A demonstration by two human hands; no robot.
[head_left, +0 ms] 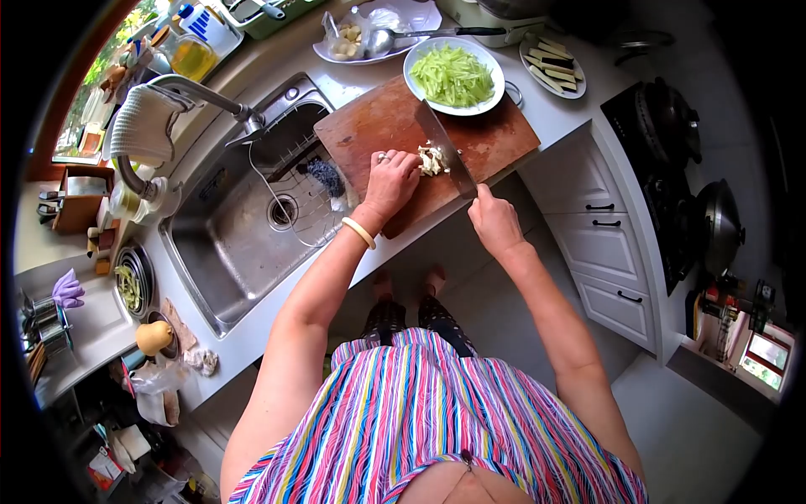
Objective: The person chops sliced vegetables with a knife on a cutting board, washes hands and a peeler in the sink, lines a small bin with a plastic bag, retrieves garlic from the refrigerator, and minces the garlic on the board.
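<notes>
A wide-bladed cleaver stands on edge on the wooden cutting board, its handle inside my closed right hand at the board's front edge. My left hand rests on the board left of the blade, fingers curled together; whatever lies under them is hidden. Between those fingertips and the blade is a small pile of chopped pale pieces. A white plate of shredded green vegetable sits partly over the board's back edge.
Left of the board is a steel sink with a wire rack and faucet. Behind are a platter holding a ladle and garlic, and a plate of sliced vegetable. A stove with pans stands at right.
</notes>
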